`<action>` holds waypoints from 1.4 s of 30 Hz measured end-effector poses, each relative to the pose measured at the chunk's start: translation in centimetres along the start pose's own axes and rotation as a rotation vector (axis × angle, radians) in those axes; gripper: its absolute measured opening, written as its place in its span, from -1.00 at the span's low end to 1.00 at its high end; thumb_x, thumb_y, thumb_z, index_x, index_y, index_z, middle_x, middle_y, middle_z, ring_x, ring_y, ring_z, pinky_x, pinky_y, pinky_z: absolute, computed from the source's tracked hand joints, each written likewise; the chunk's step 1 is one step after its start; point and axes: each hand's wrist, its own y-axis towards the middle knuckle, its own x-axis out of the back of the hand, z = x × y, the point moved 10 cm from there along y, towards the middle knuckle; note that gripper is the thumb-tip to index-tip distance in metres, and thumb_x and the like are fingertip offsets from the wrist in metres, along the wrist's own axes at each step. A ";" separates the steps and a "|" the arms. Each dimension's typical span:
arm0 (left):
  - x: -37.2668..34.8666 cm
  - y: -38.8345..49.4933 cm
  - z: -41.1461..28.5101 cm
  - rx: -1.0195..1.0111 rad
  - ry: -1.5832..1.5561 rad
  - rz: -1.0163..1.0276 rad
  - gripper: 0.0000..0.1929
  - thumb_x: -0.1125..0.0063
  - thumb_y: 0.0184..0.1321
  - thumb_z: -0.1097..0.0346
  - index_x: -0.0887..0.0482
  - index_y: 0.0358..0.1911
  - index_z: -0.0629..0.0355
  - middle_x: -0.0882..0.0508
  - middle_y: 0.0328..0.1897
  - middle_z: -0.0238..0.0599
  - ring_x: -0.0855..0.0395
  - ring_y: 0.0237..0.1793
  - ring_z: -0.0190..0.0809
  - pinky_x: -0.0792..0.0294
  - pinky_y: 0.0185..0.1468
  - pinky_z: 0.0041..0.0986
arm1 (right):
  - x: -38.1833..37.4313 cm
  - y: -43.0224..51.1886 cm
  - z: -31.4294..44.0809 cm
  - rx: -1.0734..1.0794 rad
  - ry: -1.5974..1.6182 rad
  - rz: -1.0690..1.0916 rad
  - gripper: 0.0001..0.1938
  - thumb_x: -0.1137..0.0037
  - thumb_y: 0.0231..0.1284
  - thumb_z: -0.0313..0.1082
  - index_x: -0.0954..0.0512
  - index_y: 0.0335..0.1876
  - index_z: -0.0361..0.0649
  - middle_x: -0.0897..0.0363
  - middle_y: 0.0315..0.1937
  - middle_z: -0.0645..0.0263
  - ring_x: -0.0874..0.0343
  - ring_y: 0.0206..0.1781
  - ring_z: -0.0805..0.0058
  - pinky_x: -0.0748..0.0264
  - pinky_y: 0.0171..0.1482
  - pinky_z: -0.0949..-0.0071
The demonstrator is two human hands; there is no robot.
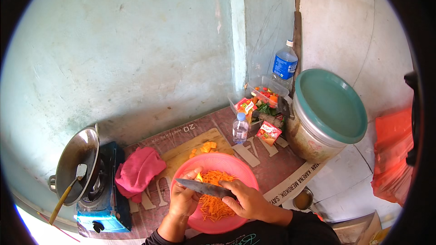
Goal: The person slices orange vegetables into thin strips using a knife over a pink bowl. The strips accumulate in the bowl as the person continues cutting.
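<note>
Over a pink plastic basin (250, 177) my right hand (243, 199) grips a dark-bladed knife (201, 187), its tip pointing left. My left hand (184, 194) holds a small yellow-orange vegetable piece (199, 177) just behind the blade. Thin orange shreds, which look like carrot, lie as a heap (216, 211) in the basin below both hands. Behind the basin, a wooden cutting board (177, 153) bears orange chunks (207, 147). The knife's handle is mostly hidden by my right hand.
To the left, a wok (73, 163) with a spatula (64, 197) rests on a blue gas stove (102, 214), beside a pink cloth (139, 173). A small water bottle (240, 131), seasoning packets (269, 132), vegetable containers (279, 88) and a lidded bucket (316, 136) stand at the right.
</note>
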 end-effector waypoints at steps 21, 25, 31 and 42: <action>0.1 -0.5 -2.7 -0.275 0.471 -0.137 -0.80 -0.07 0.18 0.53 -0.58 -0.12 0.24 -0.57 -0.17 -0.33 -0.56 -0.33 -0.46 -0.44 -0.42 -0.68 | 0.5 0.7 0.0 -0.110 0.195 0.029 -0.51 -0.09 0.20 -0.29 -0.27 0.20 -0.29 -0.45 -0.13 0.10 -0.52 -0.20 0.37 -0.45 -0.14 0.51; -0.1 -0.5 -3.4 -0.420 0.482 -0.121 -0.90 -0.09 0.20 0.48 -0.64 -0.25 0.19 -0.60 -0.29 -0.38 -0.56 -0.30 -0.45 -0.46 -0.43 -0.66 | -0.6 0.5 -1.0 -0.237 0.312 0.085 -0.54 -0.06 0.21 -0.36 -0.27 0.19 -0.33 -0.43 -0.10 0.16 -0.48 -0.19 0.52 -0.43 -0.15 0.56; 0.7 -0.2 -1.9 -0.267 0.238 -0.097 -0.87 -0.06 0.24 0.41 -0.62 -0.20 0.24 -0.64 -0.24 -0.32 -0.60 -0.24 -0.40 -0.52 -0.29 -0.56 | -1.3 1.3 -0.4 -0.166 0.221 0.088 -0.53 -0.08 0.19 -0.36 -0.28 0.19 -0.35 -0.45 -0.13 0.13 -0.49 -0.22 0.49 -0.44 -0.19 0.55; -0.9 -0.6 -0.6 -0.140 0.002 -0.014 -0.79 -0.02 0.21 0.51 -0.56 -0.09 0.21 -0.65 -0.30 -0.37 -0.59 -0.28 -0.43 -0.44 -0.23 -0.60 | -0.7 1.6 2.8 0.077 -0.068 0.061 -0.45 -0.13 0.13 -0.31 -0.27 0.22 -0.37 -0.44 -0.27 0.03 -0.49 -0.27 0.23 -0.45 -0.24 0.40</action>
